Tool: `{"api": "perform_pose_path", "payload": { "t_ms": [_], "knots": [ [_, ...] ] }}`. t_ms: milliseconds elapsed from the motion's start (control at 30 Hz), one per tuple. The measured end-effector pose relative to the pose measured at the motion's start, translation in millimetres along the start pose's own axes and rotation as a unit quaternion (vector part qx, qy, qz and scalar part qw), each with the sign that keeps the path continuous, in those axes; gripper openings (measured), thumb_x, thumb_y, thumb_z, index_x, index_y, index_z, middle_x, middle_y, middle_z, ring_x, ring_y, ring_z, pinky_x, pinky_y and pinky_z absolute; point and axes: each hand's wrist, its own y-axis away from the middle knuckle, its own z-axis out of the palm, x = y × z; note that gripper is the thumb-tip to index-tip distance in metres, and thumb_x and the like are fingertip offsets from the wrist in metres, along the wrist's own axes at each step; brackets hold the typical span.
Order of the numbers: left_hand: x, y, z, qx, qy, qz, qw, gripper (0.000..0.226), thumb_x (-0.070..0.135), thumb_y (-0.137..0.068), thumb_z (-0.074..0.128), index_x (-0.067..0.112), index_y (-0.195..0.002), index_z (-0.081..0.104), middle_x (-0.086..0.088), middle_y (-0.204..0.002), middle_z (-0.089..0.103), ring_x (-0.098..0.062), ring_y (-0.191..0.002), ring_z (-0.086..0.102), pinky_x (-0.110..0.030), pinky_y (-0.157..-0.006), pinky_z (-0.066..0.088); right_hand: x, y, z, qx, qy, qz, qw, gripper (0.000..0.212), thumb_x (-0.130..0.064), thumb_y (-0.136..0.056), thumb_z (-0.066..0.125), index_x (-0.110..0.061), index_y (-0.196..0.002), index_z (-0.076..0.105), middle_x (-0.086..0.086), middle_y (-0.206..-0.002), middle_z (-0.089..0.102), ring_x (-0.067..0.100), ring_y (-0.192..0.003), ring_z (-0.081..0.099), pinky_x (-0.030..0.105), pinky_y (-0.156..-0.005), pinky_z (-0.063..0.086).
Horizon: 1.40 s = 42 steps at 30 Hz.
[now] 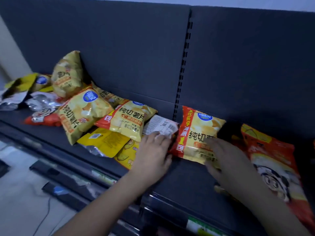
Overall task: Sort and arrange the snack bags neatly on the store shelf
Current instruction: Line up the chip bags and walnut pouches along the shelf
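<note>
A yellow chip bag with a red side strip lies flat on the dark shelf. My right hand rests on its lower right part, fingers spread over it. My left hand lies just left of that bag, fingertips touching a white-backed bag that lies face down. A loose pile of yellow chip bags spreads to the left, one yellow bag leaning upright against the back panel. A red bag with a cartoon face lies on the right, partly under my right forearm.
Silver and red bags lie at the pile's far left. The dark back panel has a slotted upright post. The shelf's front edge carries price-tag strips. Lower shelf edges and a pale floor with a cable show at the lower left.
</note>
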Motion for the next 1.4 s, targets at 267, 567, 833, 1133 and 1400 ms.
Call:
{"api": "perform_pose_path", "payload": {
  "t_ms": [267,567,833,1133,1400],
  "knots": [
    [-120.0,103.1,-34.1,0.000,-0.165,-0.163,0.973,0.055,0.028,-0.050,0.086,0.015,-0.101,0.069,0.000,-0.097,0.068,-0.026,-0.095,0.065,-0.035,-0.085,0.041,-83.3,-58.7,50.9,-0.014,-0.018,-0.149,0.989,0.067,-0.019,-0.047,0.092,-0.010,-0.109,0.066,0.000,-0.097,0.068,0.019,-0.083,0.068,0.029,-0.065,0.055],
    [-173.1,120.3,-38.7,-0.030,-0.119,-0.073,0.990,0.061,0.031,-0.044,0.087,0.017,-0.100,0.070,0.002,-0.097,0.069,-0.022,-0.090,0.067,-0.030,-0.082,0.031,-125.4,-89.4,84.8,-0.162,0.091,-0.045,0.982,0.067,-0.016,-0.092,0.047,-0.018,-0.148,0.009,0.007,-0.150,0.023,0.025,-0.138,0.024,0.033,-0.105,0.030],
    [-150.4,62.8,-9.4,0.000,-0.141,0.207,0.968,0.042,0.027,-0.051,0.083,0.015,-0.088,0.068,-0.003,-0.091,0.065,-0.023,-0.083,0.059,-0.034,-0.079,0.032,-120.6,-58.7,90.5,-0.187,0.149,-0.048,0.970,0.103,-0.005,-0.072,0.073,-0.003,-0.149,0.004,0.015,-0.153,-0.004,0.033,-0.144,0.017,0.042,-0.112,0.023],
    [-147.5,32.7,7.7,0.017,-0.110,0.311,0.944,0.016,0.009,-0.057,0.079,0.018,-0.066,0.069,0.001,-0.069,0.069,-0.018,-0.072,0.067,-0.035,-0.091,0.048,-100.8,-40.0,97.5,-0.070,0.068,-0.065,0.993,0.081,0.000,-0.062,0.055,-0.014,-0.140,0.040,0.002,-0.146,0.040,0.019,-0.133,0.042,0.036,-0.108,0.033],
    [-101.9,-4.3,-63.1,0.275,0.037,0.342,0.898,0.033,0.005,-0.096,0.043,0.007,-0.075,0.069,-0.006,-0.077,0.068,-0.025,-0.072,0.060,-0.035,-0.084,0.046,-84.3,-42.1,55.7,0.087,-0.377,0.102,0.917,0.049,-0.030,-0.081,0.070,-0.011,-0.125,0.059,0.000,-0.122,0.064,0.012,-0.112,0.059,0.026,-0.090,0.049]
  ]
}}
